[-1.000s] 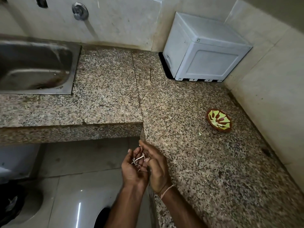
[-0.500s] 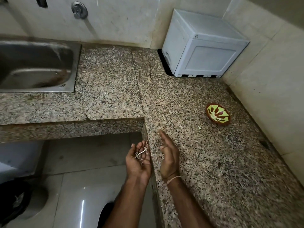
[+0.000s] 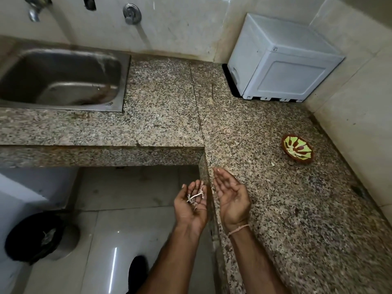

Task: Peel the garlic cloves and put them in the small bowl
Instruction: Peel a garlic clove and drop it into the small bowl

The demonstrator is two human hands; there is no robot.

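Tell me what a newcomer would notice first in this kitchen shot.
Probably the two upturned hands at the counter edge: the left hand cups pale garlic peels, and the right hand lies open and bare over the granite counter. Next, the small green-and-red bowl near the right wall, then the white box in the corner.

- One view only, from a camera worn on the person's head, looking forward and steeply down.
- It sits close above both hands at the surface [image 3: 265, 145] edge.
- The wide lens takes in the sink [image 3: 63, 79] at upper left, the walls, and the floor [image 3: 131, 194] below.
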